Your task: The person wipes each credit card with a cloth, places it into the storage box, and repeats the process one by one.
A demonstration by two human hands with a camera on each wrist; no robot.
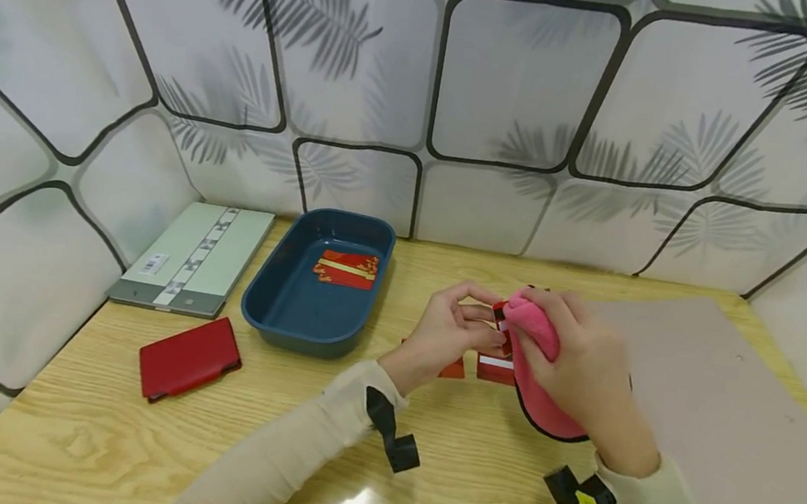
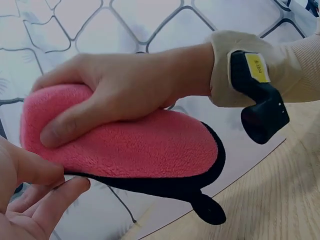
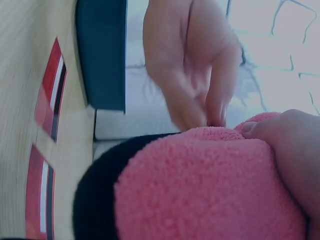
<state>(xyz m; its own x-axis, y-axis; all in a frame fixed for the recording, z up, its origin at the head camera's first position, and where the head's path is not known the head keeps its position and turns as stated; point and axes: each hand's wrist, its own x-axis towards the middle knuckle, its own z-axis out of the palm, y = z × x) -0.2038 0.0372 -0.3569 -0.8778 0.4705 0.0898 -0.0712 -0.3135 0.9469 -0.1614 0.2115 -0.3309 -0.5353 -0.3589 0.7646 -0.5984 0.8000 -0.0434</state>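
Note:
My right hand (image 1: 585, 371) grips a folded pink fleece cloth (image 1: 547, 400) with a black edge and a small black loop, which shows in the left wrist view. Against it, my left hand (image 1: 439, 332) pinches a small red card (image 1: 503, 326), mostly covered by fingers and cloth. In the left wrist view the cloth (image 2: 150, 147) hides the card. Beneath the hands lie two more red cards on the table, one (image 1: 453, 369) by the left hand and a striped one (image 1: 495, 369) by the cloth; both show white and black stripes in the right wrist view.
A blue basin (image 1: 298, 338) holds red cards with a gold band (image 1: 347, 269). Left of it are a pale green flat box (image 1: 179, 258) and a red wallet (image 1: 190, 358). A greyish board (image 1: 738, 419) covers the table's right side. Patterned fabric (image 1: 523, 82) walls the back.

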